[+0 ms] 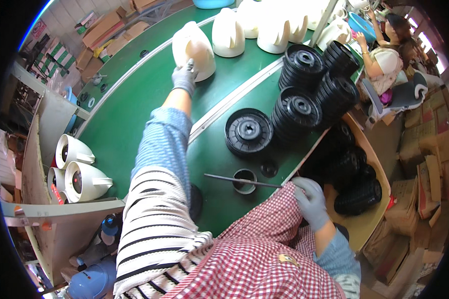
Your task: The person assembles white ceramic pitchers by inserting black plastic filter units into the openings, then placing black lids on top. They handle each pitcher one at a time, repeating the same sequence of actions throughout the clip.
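Observation:
My left hand (184,78), in a grey glove, reaches across the green belt and grips the lower side of a white plastic kettle body (193,47). Other white kettle bodies (228,34) stand to its right along the far side. My right hand (312,202), also gloved, is closed at the table's near edge against the red checked apron; its fingertips are hidden. A thin dark rod (224,177) lies across a small dark cup (245,187), and its right end meets the apron close to that hand. Whether the fingers touch the rod, I cannot tell.
Stacks of black round bases (300,107) stand on the right, beside a single black base (248,132). An open carton (369,219) holds more. Several white kettle bodies (87,182) lie at left. A person (384,62) works at far right, near a blue basin (361,27).

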`<state>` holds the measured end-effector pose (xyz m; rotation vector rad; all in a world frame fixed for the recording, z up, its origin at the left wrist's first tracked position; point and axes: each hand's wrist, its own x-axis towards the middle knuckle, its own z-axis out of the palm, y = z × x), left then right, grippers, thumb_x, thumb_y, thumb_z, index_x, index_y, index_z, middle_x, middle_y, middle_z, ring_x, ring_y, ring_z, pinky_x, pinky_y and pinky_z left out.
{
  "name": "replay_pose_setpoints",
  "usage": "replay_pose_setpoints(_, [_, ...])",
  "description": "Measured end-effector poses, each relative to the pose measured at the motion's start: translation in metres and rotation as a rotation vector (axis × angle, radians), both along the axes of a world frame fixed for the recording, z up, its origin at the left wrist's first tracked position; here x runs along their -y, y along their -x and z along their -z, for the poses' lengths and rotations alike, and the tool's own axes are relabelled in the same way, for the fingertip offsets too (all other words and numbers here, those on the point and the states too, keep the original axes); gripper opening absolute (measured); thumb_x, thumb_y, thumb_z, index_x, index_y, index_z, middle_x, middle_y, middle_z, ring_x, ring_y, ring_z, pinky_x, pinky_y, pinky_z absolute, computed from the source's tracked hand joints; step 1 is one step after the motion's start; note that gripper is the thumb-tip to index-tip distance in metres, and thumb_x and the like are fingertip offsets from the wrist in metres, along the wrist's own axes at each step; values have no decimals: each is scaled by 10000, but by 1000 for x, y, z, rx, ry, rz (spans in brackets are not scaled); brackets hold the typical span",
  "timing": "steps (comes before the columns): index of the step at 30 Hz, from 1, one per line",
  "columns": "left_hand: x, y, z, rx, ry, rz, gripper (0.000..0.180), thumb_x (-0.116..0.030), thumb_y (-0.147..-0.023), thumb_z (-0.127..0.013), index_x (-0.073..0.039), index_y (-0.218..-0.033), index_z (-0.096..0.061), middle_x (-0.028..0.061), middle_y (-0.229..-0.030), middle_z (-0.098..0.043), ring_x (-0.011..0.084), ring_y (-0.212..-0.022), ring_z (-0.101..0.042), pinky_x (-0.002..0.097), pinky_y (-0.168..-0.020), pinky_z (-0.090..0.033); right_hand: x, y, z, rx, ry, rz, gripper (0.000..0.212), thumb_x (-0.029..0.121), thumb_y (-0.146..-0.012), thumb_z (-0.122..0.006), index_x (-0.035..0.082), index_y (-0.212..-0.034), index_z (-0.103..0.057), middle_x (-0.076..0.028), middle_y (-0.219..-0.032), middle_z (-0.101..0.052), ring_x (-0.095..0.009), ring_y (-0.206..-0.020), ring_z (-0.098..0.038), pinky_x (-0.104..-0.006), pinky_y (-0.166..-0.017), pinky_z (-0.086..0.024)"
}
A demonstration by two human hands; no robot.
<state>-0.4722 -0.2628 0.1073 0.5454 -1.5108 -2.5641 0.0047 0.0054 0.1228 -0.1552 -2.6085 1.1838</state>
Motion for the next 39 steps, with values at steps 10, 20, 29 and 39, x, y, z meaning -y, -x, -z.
replay_pose_setpoints(10, [58, -39, -1, -125, 1375, 121, 943, -474, -701, -794, -54, -1467, -437, 228, -1514, -422, 381, -1405, -415, 464, -1139, -373, -59, -69, 17, 356, 456, 136, 225, 77, -999, -570, -34, -1160, -683, -122, -1199, -677, -196, -1077, -638, -298, -934, -484])
replay_pose_setpoints(20, [337, -239, -103, 1096, 1957, -367, 775, -434, -825, -688, -121, -1490, -443, 162, -1579, -345, 355, -1475, -268, 539, -1212, -135, -57, -30, 18, 192, 552, -100, 243, 70, -1010, -551, -32, -1202, -660, -108, -1215, -671, -175, -1063, -638, -276, -917, -484])
replay_pose_setpoints(29, [339, -260, -81, 617, 1927, -238, 526, -144, -833, -594, -95, -1356, -594, 143, -1440, -498, 347, -1377, -433, 449, -1129, -397, -33, -51, -56, 72, 349, -217, 231, 24, -932, -638, 15, -1153, -707, -133, -1197, -671, -247, -1116, -631, -333, -962, -487])
replay_pose_setpoints(39, [73, -378, -201, -1036, 1505, 564, 263, 38, -717, -733, 23, -947, -607, 191, -1398, -555, 379, -1252, -568, 442, -1011, -515, 71, 55, -169, 85, 816, -469, 858, 446, -962, -671, -65, -1537, -290, -139, -1289, -582, -145, -1021, -624, -291, -885, -532])
